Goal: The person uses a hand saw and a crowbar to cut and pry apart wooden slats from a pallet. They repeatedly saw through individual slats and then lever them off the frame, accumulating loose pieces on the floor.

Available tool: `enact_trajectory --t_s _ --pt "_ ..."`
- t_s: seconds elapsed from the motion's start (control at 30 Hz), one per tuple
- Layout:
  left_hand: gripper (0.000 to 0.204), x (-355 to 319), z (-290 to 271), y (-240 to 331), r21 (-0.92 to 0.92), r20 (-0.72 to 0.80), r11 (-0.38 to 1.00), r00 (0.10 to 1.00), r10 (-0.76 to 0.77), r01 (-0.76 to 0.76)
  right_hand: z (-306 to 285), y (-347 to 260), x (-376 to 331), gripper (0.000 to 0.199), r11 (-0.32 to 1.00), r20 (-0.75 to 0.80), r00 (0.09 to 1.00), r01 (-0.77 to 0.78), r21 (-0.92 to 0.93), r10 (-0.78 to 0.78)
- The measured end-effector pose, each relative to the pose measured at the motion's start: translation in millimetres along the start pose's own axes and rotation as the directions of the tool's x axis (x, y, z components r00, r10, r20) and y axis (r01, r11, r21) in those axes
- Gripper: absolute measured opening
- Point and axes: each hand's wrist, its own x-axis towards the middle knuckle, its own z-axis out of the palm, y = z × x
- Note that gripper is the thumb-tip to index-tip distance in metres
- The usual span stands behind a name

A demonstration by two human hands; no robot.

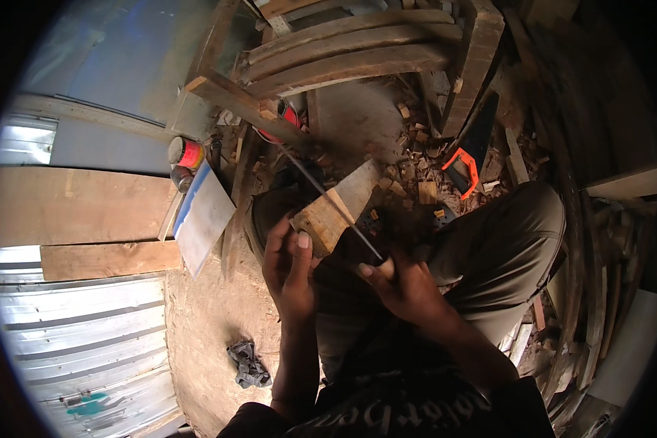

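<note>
Gripping a wedge-shaped wooden block [339,208] over the lap, the left hand [290,266] is closed on its lower end with the thumb pressed against the cut face. The right hand [401,285] is clenched around the near end of a long thin metal rod [328,201], which runs slantwise across the block and on toward the scrap-strewn dirt floor [212,314]. The block looks stiff, dry and fairly light, with rough sawn faces that should not slip; its thick lower end, where the left hand already sits, seems the safest place to hold, since the thin pointed tip could split. The rod looks rigid and narrow, best held near its end. Beyond the knees a handsaw with an orange handle [466,164] lies among offcuts, curved planks [350,51] are stacked farther off, and a red tin [186,153] stands beside a pale board [204,215].
</note>
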Motion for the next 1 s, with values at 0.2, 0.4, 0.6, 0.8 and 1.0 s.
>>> enact_trajectory --t_s 0.2,0.4,0.6,0.8,1.0 --pt "0.038 -11.4 -5.4 -8.3 -0.08 0.04 0.996 0.999 -0.026 0.029 -9.6 -38.3 -11.3 0.045 0.992 0.109 0.987 -0.121 0.03 0.117" --pt "0.035 -11.8 -8.7 -14.2 -0.115 0.04 0.993 0.999 0.012 -0.007 -7.2 -37.7 -12.5 0.041 0.966 0.216 0.941 -0.252 -0.058 0.259" --pt "0.038 -14.4 2.7 -7.2 -0.132 -0.002 0.991 1.0 0.004 -0.004 -22.3 -32.7 -6.3 0.042 0.999 0.139 0.989 -0.037 -0.03 0.041" --pt "0.038 -11.0 -1.0 -6.7 -0.077 0.047 0.997 0.999 0.023 -0.02 -23.7 -32.8 -6.5 0.043 0.993 0.173 0.979 -0.114 0.043 0.105" --pt "0.036 -15.0 2.3 -5.7 -0.112 0.018 0.994 1.0 -0.015 0.017 -24.9 -37.2 -8.3 0.04 0.993 0.091 0.989 0.118 0.025 -0.119"
